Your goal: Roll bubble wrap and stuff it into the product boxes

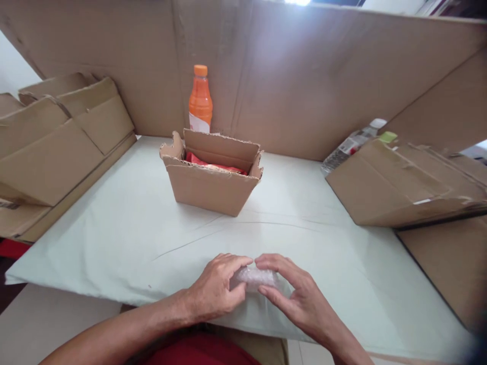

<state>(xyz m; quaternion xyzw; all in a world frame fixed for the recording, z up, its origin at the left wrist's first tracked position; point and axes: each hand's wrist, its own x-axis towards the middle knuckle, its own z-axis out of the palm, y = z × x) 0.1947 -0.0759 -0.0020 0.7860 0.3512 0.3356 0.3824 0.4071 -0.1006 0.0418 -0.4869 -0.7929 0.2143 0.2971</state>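
Near the front edge of the white-covered table (125,238), my left hand (216,289) and my right hand (292,294) both close around a small bundle wrapped in clear bubble wrap (255,277). The fingertips of the two hands meet over its top, and what is inside the wrap is hidden. Behind them stands a small open cardboard box (209,185) with something red (213,165) in it. An orange drink bottle (200,101) with an orange cap stands upright behind the box.
Flattened cardboard boxes (57,147) are stacked at the left edge and more cardboard (399,187) lies at the right. A clear plastic bottle (352,144) lies on its side beside the right stack. A tall cardboard wall (304,76) closes the back.
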